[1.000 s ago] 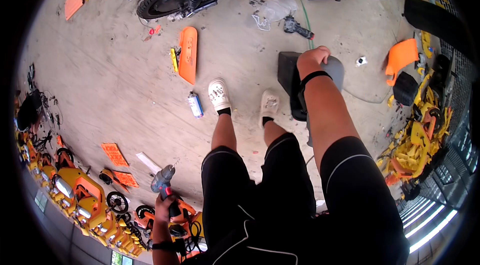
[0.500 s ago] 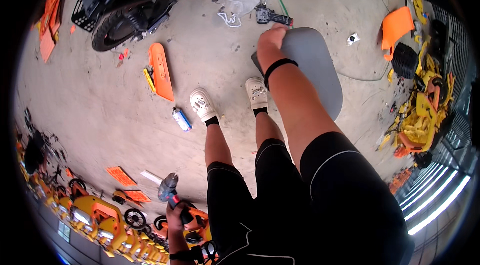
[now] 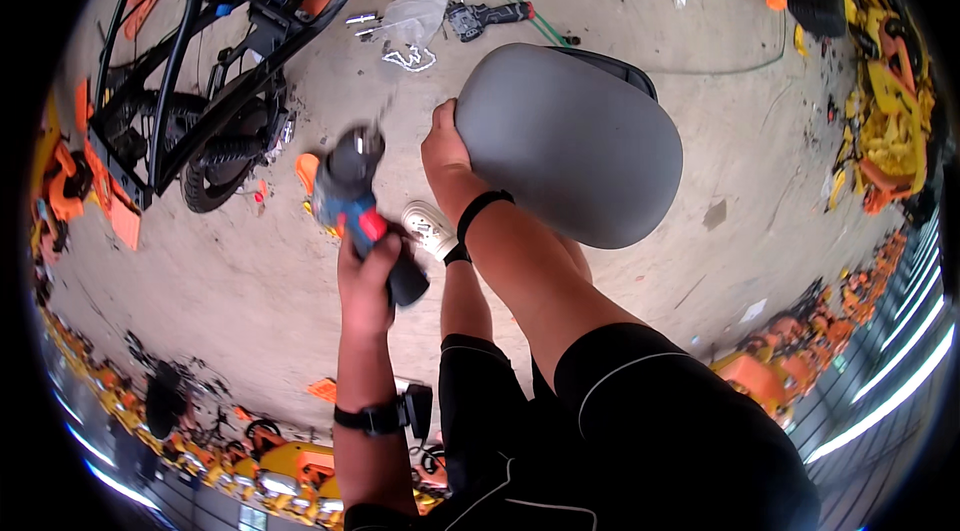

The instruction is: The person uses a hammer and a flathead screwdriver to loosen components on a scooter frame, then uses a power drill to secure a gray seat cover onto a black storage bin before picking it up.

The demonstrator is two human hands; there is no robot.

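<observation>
A blue-and-black cordless drill (image 3: 345, 193) with a red switch is gripped in my left hand (image 3: 366, 281). Its long bit points up and away, blurred by motion. My right hand (image 3: 445, 139) is closed on the left edge of a large, smooth grey seat-shaped piece (image 3: 572, 146) with rounded corners. A black rim shows at its far right edge, while its underside is hidden. Just beyond it on the floor lies a second, black power tool (image 3: 488, 19), touched by neither hand.
A black scooter frame (image 3: 175, 51) with a wheel stands at far left. Beyond my hands lie a clear plastic bag (image 3: 420, 6), a white chain (image 3: 409, 58) and a green hose (image 3: 540, 23). Orange and yellow parts (image 3: 895, 111) pile up at the right.
My left hand has brought the drill up from the lower left to the front of me. The grey piece has been turned and tilted in my right hand, and my view has shifted.
</observation>
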